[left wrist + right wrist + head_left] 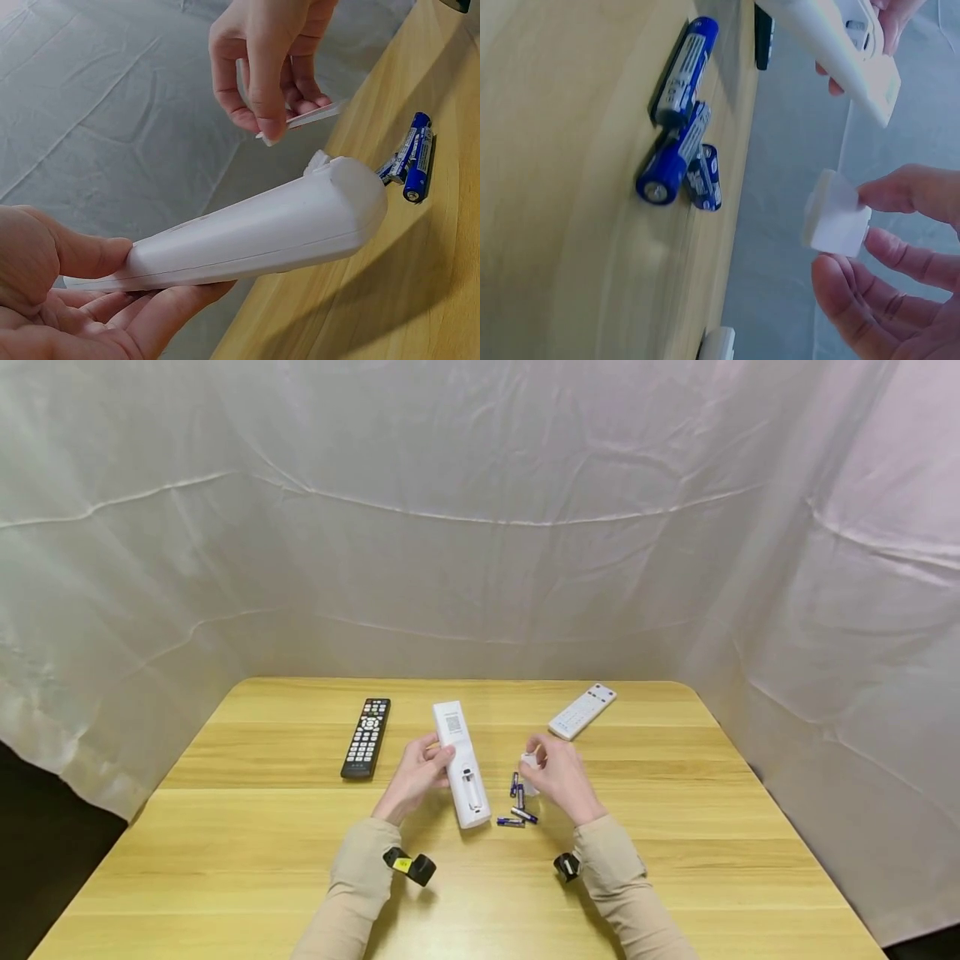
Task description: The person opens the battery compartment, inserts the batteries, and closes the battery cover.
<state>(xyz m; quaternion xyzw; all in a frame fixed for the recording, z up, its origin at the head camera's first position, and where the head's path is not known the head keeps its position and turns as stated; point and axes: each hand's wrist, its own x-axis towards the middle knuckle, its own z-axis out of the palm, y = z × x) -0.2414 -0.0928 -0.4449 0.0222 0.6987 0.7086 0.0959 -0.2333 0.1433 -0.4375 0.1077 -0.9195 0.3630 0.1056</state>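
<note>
A white remote control [459, 760] is in my left hand [416, 772], thumb on top and fingers beneath. Its back faces up, and the long battery compartment [472, 792] lies uncovered near its lower end. My right hand [561, 774] pinches a small white battery cover [838, 217] between thumb and fingertips, above the table and apart from the remote. Several blue AAA batteries [682, 75] lie loosely grouped on the wood between the two hands. In the left wrist view, a small white piece [318, 162] shows behind the remote's end; I cannot tell what it is.
A black remote control [366, 739] lies face up on the wooden table [262, 827], left of my left hand. Another white remote control [582, 712] lies face up at the back right. Grey-white cloth [480, 568] hangs behind and beside the table.
</note>
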